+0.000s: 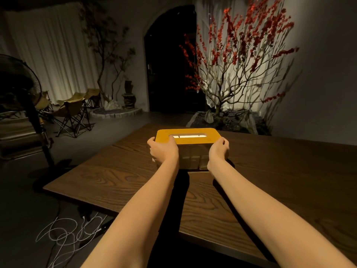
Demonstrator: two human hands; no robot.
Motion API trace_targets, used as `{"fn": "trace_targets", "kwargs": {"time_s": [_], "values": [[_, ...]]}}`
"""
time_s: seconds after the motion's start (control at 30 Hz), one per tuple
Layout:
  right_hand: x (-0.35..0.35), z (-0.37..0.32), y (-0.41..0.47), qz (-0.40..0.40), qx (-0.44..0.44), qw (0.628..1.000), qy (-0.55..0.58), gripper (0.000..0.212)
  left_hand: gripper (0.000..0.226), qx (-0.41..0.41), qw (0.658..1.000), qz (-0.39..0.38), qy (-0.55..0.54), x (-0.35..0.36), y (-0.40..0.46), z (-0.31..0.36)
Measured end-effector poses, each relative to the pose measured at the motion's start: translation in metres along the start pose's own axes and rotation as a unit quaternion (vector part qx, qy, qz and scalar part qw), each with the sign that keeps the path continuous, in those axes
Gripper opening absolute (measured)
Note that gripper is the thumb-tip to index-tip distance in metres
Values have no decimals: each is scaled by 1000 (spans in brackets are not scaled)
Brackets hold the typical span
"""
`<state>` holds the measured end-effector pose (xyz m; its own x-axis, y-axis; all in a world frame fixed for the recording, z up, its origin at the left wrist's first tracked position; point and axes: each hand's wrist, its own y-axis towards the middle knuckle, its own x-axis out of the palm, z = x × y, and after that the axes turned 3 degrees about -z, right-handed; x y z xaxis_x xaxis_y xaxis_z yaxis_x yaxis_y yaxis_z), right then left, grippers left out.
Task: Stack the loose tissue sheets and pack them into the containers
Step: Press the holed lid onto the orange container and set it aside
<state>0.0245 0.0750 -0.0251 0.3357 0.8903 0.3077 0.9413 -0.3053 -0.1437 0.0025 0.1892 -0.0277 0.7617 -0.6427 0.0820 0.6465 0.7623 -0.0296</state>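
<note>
A tissue box [193,157] with a yellow wooden lid [208,138] stands on the dark wooden table [280,180], near its far middle. White tissue [187,136] shows through the oval slot in the lid. My left hand [163,151] grips the box's left end, thumb over the lid's edge. My right hand [219,151] clasps the right end. Both arms stretch straight forward over the table. No loose sheets are in sight.
A standing fan [23,93] and folding chairs [71,111] are on the floor at left. White cables [65,235] lie tangled below the table's near left edge. A red-blossomed tree [237,64] in a planter stands behind the table's far edge.
</note>
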Motion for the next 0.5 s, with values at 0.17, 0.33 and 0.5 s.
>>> {"fn": "trace_targets", "kwargs": {"time_s": [0.17,0.33,0.5], "values": [[-3,-3,-13,-22,-16,1000,-2,37,47,-42,995,1,-92,-8,-3,8],[-12,-14,-7,7,-9,1000,-7,36,45,-53,994,-20,-96,-1,-14,9],[-44,-45,-5,42,-11,998,43,39,44,-70,987,-65,-131,26,-45,14]]}}
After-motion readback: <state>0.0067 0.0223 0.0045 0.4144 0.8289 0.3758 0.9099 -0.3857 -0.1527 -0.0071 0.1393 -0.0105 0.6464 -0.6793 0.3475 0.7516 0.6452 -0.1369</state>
